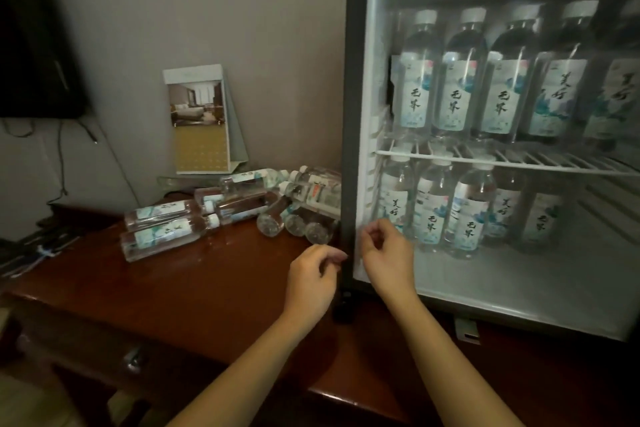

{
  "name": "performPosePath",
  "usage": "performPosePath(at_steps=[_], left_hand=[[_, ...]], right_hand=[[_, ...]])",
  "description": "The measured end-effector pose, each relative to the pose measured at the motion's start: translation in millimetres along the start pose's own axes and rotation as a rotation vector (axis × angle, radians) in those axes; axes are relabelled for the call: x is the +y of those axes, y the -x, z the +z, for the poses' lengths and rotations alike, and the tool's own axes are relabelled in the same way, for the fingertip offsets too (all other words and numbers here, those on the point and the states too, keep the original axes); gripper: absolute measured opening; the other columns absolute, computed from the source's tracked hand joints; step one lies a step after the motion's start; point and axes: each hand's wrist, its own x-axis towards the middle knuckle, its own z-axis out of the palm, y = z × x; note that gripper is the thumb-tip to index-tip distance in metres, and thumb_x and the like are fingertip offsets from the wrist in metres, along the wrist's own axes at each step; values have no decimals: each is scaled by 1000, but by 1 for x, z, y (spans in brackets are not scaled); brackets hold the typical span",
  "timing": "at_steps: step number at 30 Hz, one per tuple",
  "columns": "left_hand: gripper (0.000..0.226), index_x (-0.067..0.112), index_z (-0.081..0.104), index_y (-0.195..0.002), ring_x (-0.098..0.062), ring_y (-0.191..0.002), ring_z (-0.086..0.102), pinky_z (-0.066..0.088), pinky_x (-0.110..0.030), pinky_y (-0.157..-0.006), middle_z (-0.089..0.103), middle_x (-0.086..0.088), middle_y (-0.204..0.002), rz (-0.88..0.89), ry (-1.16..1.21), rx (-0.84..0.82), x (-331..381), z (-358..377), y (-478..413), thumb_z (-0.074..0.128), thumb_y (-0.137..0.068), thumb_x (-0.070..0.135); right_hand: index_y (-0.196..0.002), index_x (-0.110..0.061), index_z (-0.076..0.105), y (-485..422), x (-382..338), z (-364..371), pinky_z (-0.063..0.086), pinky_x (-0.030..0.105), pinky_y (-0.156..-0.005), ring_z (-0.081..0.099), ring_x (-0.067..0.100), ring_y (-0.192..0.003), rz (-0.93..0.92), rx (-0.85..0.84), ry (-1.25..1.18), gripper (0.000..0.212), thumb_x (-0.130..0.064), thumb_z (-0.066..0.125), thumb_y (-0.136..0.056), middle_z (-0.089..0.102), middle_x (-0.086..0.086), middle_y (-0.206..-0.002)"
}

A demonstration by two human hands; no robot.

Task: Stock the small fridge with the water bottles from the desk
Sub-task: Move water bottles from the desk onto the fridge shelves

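Observation:
The small fridge (pixel 349 114) stands open on the right of the dark wooden desk (pixel 180 284). Several water bottles (pixel 457 94) stand upright on its wire shelf (pixel 519 163), and several more (pixel 464 218) stand on the fridge floor below. A pile of clear water bottles (pixel 166 232) lies on its side on the desk, left of the fridge. My left hand (pixel 311 277) hovers over the desk by the fridge's left frame, fingers loosely curled, holding nothing. My right hand (pixel 388 253) is at the fridge's lower left opening, fingers loosely curled and empty, just in front of the lower bottles.
A standing brochure card (pixel 201 118) leans against the wall behind the bottle pile. A dark screen (pixel 38 35) with hanging cables is at the far left. The fridge floor has bare room at its front and right. The desk drawer handle (pixel 133 357) sits below the front edge.

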Motion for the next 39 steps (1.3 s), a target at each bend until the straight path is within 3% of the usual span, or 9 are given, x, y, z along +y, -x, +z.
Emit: performPosePath(at_steps=[4,9,15,16,20,24,29,33,39], left_hand=[[47,35,60,-72,-10,-75,63,50,-27,-69,60,17,-78,-89,-75,85,-35,-56,0,53,-76,-12],[50,39,58,-72,0,-74,60,46,-16,-66,61,14,-82,-248,-154,150,-73,-119,-4,50,-79,-10],[30,19,63,-96,-7,-92,57,42,-13,-69,60,-2,-110,-384,-307,154,-116,-182,-20,49,-85,-5],[29,16,63,-102,-10,-96,56,43,-14,-71,58,-5,-116,-415,-348,141,-123,-189,-23,49,-85,-3],[33,13,59,-115,-26,-117,46,36,-33,-99,46,-11,-127,-510,-537,91,-149,-208,-41,52,-84,2],[40,11,53,-124,-30,-124,35,32,-37,-104,40,-13,-131,-485,-686,67,-170,-215,-55,51,-84,4],[52,13,43,-134,-26,-126,40,30,-44,-109,46,-10,-136,-425,-889,63,-192,-220,-78,57,-86,27],[65,13,48,-125,-26,-112,49,44,-39,-91,53,-8,-126,-421,-1152,-71,-203,-228,-91,56,-78,58],[70,19,55,-106,-21,-86,61,49,-31,-67,65,-4,-105,-560,-1055,-152,-197,-227,-88,61,-63,74]], right_hand=[[-74,-19,54,10,-18,40,36,27,-58,49,8,-58,-57,-65,-34,16,-8,58,-85,49,-11,-58],[-76,-21,56,19,-30,94,44,33,-62,54,13,-62,-33,-198,-39,13,-15,57,-87,54,-7,-63],[-83,-24,59,20,-33,160,41,26,-56,57,13,-67,33,-517,66,13,-13,53,-88,62,-1,-77],[-84,-24,60,18,-34,170,42,25,-59,58,13,-72,58,-565,59,16,-11,51,-87,64,-1,-82],[-95,-18,64,8,-31,199,40,23,-70,59,17,-90,127,-665,71,19,-10,49,-88,65,2,-97],[-127,-13,50,4,-24,218,47,34,-84,57,25,-109,-92,-737,395,37,-30,47,-95,62,8,-117],[-125,-13,48,-8,-26,232,45,33,-72,58,26,-104,-305,-756,629,38,-37,45,-95,60,7,-115],[-125,-14,50,-14,-32,240,44,34,-69,59,28,-102,-364,-769,729,40,-38,47,-94,61,9,-114],[-120,-17,56,-14,-38,244,43,33,-68,60,28,-102,-385,-746,773,42,-47,46,-92,63,8,-112]])
